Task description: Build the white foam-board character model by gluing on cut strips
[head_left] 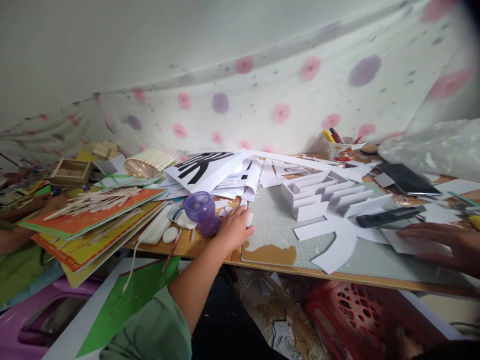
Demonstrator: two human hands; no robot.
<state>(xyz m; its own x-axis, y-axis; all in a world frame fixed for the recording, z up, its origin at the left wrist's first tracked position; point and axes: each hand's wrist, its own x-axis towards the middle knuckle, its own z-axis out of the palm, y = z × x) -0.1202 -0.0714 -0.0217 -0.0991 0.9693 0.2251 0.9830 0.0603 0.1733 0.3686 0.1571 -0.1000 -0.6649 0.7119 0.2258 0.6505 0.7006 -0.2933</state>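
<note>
A craft workspace (paper scraps everywhere), with a cutting mat (270, 253).

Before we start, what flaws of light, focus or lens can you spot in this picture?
Head view: wide-angle stretching toward the sides; the right hand slightly blurred; pale highlights on the clear plastic; dim floor under the table.

Muted grey-green fabric sleeve (153, 325), soft creases, wide plain hem, bare left forearm (204, 267), black legwear (228, 325)
</note>
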